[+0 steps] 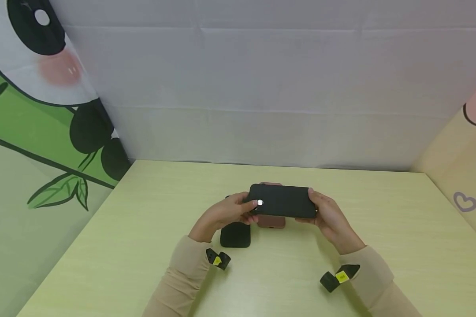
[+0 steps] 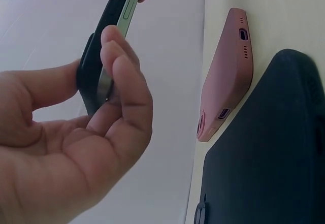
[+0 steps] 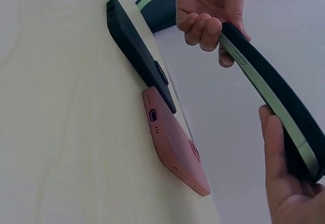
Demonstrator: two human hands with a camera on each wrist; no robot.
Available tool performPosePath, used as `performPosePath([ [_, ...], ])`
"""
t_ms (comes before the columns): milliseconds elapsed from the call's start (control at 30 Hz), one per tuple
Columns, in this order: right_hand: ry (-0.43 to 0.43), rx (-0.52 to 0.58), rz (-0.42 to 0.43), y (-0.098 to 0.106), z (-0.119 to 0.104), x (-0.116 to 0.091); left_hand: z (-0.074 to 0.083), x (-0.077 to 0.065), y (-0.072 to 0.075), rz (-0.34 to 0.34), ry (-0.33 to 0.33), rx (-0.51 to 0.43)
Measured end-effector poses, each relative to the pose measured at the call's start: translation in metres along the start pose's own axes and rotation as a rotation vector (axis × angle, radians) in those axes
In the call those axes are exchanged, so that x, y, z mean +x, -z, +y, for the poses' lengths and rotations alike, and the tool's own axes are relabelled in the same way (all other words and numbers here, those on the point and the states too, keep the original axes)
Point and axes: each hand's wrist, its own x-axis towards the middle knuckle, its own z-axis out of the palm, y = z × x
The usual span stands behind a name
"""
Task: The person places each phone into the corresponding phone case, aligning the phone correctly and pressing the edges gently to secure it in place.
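Observation:
Both hands hold a pale green phone [image 3: 277, 109] in a black case [image 1: 285, 201] sideways above the table. Along one long side the green edge stands bare, and the case bows away from it in the right wrist view. My left hand [image 1: 227, 210] pinches the camera end, thumb on the case's back and fingers curled at the other side. At the opposite end, my right hand [image 1: 335, 222] grips with thumb and fingers. Below lie a pink phone case [image 2: 226, 76] and a second black phone case [image 1: 236, 235]; whether these two contain phones I cannot tell.
The pale wooden table [image 1: 150, 185] runs back to a light grey cloth wall [image 1: 238, 88]. A cartoon-printed panel [image 1: 35, 119] stands at the left, and a beige one [image 1: 452, 176] at the right. Each sleeve cuff carries a small black wrist camera [image 1: 218, 259].

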Motion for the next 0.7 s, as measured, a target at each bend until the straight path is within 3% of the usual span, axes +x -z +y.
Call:
performPosePath([
  [200, 0.009, 0.042, 0.023, -0.002, 0.001, 0.0, -0.002, 0.005, -0.003, 0.089, -0.039, -0.021],
  [433, 0.029, 0.068, 0.064, -0.005, 0.001, 0.0, -0.009, 0.013, -0.009, 0.254, -0.076, -0.08],
  [700, 0.044, 0.062, 0.043, -0.007, 0.002, 0.0, -0.009, 0.015, -0.015, 0.394, -0.077, -0.039],
])
